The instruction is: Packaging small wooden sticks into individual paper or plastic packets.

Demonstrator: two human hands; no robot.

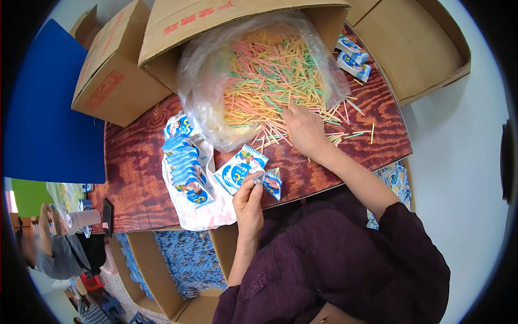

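Observation:
My left hand [249,204] pinches a small blue-and-white foil packet [273,184] between thumb and fingers, near the table's front edge. A silvery end of the packet shows at the fingertips. Just behind it lies a larger flat blue-and-white packet [236,174]. My right hand [305,129] is down at the near edge of a big heap of thin pink, yellow and green sticks [275,75]. Its fingers are curled in among them, and what they grip is hidden. The heap spills out of a clear plastic bag [199,70] inside a cardboard box [237,19] lying on its side.
A row of overlapping packets [186,167] rests on a white cloth [186,216] to the left. Small packs [354,66] sit at the far right of the red-brown table [135,162]. Boxes of blue packets [189,262] stand below. Another person [59,251] is at the far left.

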